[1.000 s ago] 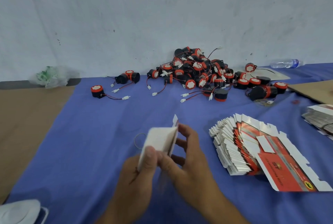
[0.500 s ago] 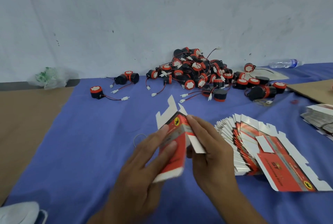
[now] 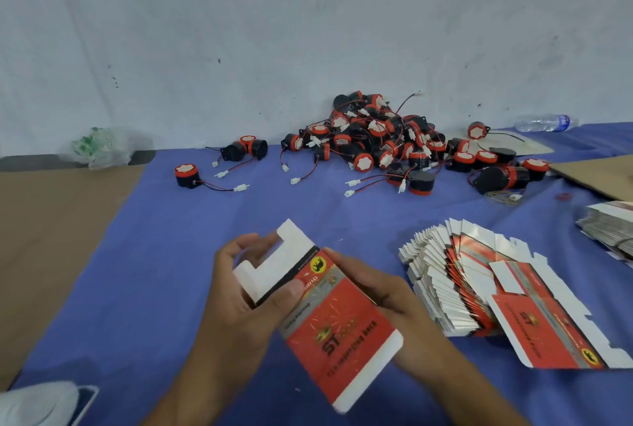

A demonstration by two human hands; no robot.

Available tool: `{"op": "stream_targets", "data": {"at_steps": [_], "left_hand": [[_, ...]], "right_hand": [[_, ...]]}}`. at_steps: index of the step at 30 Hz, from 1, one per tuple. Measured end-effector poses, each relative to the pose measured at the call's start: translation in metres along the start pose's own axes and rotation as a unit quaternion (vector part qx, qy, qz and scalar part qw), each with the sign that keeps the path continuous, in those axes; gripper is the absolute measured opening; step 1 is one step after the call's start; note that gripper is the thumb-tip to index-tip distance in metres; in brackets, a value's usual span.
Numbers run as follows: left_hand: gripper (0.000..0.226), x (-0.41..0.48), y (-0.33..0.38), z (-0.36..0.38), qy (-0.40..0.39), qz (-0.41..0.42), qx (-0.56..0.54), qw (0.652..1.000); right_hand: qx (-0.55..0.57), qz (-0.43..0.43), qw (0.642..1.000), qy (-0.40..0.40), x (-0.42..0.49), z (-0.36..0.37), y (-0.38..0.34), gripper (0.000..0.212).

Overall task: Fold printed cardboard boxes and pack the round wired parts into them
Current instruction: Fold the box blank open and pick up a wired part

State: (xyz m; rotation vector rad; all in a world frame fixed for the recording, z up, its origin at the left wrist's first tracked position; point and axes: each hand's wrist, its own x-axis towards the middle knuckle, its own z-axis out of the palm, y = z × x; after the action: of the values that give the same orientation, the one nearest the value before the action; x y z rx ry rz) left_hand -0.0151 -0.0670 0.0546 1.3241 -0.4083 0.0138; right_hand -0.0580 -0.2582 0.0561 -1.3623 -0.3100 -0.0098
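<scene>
Printed cardboard box (image 3: 339, 329), red and silver with white flaps: found held tilted above the blue-cloth-covered table (image 3: 154, 254), near its front edge, between both hands.

Head view. The left hand (image 3: 246, 292) grips the upper end, with the thumb pressed on the printed face and the fingers behind the notched white flap. The right hand (image 3: 387, 302) grips the right long edge, fingers curled over it. Neither hand is free.

Step in hand, as judged: forming the box from flat. The sleeve appears only partly opened, the end flaps are untucked, and no part is packed in it. The next move likely calls for squaring the sleeve along its creases and tucking one end shut, with light pressure so the thin board does not buckle.

Materials: the board is thin, glossy on the print side and plain white on the flaps, die-cut with stepped tabs. A fanned stack of flat red-and-white box blanks (image 3: 455, 282) lies just right of the hands. A heap of round black-and-red wired parts (image 3: 376, 141) sits well apart, by the far wall. The bodies look like hard plastic, drum-shaped, and their thin red and black leads end in small white connectors and lie tangled. One lone black-and-red part (image 3: 186, 175) lies left of the heap.
</scene>
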Motion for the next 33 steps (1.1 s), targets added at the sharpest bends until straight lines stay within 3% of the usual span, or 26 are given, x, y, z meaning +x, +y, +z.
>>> {"op": "stream_targets", "data": {"at_steps": [2,4,7,9,12,14,20,24,28,31,33], "left_hand": [[0.061,-0.001,0.003,-0.003,-0.014,0.065,0.093,0.993],[0.062,-0.004,0.003,0.000,-0.050,0.136,0.191,0.971],[0.062,-0.008,0.000,0.007,-0.094,0.246,0.267,0.927],[0.066,-0.006,-0.003,0.005,-0.086,0.278,0.281,0.915],[0.069,-0.001,-0.007,-0.002,-0.031,0.214,0.252,0.943],[0.078,-0.003,-0.010,-0.002,-0.012,0.169,0.206,0.964],[0.109,-0.012,-0.025,0.014,0.039,0.110,0.212,0.970],[0.091,-0.016,-0.024,0.020,0.001,0.054,0.188,0.981],[0.064,-0.017,-0.015,0.017,-0.047,0.080,0.178,0.980],[0.055,-0.022,-0.014,0.020,-0.072,0.084,0.165,0.980],[0.049,-0.025,-0.016,0.022,-0.069,0.086,0.182,0.977]], "right_hand": [[0.042,0.051,0.996,-0.056,-0.002,-0.012,-0.004,0.067],[0.078,0.054,0.991,-0.095,-0.003,-0.014,-0.005,0.068],[-0.061,-0.003,0.997,-0.049,-0.002,-0.006,0.005,0.057],[-0.097,-0.046,0.994,0.010,-0.002,-0.002,0.010,0.053],[-0.118,-0.080,0.987,0.075,-0.003,-0.001,0.007,0.043],[-0.116,-0.076,0.988,0.071,-0.003,-0.002,0.005,0.041],[-0.094,-0.079,0.990,0.072,-0.005,0.006,0.011,0.037],[-0.132,-0.108,0.982,0.075,-0.006,0.019,0.014,0.035],[-0.223,-0.154,0.958,0.096,-0.003,0.020,0.019,0.042],[-0.212,-0.148,0.957,0.129,-0.001,0.017,0.021,0.049],[-0.148,-0.128,0.969,0.151,-0.001,0.016,0.023,0.055]]}}
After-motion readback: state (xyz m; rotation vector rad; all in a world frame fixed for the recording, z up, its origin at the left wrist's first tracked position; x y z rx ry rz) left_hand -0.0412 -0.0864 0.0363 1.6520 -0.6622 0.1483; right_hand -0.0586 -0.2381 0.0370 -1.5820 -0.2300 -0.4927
